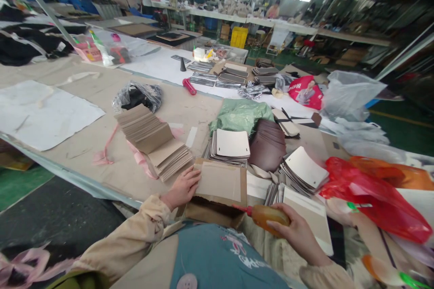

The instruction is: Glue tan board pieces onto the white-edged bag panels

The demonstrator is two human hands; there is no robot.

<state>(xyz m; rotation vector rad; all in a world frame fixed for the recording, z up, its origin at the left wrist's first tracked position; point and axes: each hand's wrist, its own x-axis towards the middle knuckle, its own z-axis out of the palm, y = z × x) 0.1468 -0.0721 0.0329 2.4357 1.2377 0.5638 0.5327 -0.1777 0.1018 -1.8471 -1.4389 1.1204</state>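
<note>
My left hand (183, 187) lies flat with fingers stretched out on the left edge of a grey card piece (220, 181), which rests on a brown cardboard box (213, 210) at the table's near edge. My right hand (298, 232) is wrapped round an amber glue bottle (267, 216) with a red nozzle pointing left toward the box. A fanned stack of brown card pieces (154, 141) lies just left of my left hand. Beyond the box sit stacks of white-faced pieces (232, 145), and another stack (303, 169) lies to the right.
A pile of dark brown leather pieces (267, 144) and a green bag (239, 115) sit behind the stacks. Red and orange plastic bags (376, 194) crowd the right. A white sheet (40, 113) lies far left. Other people work at distant benches (230, 13).
</note>
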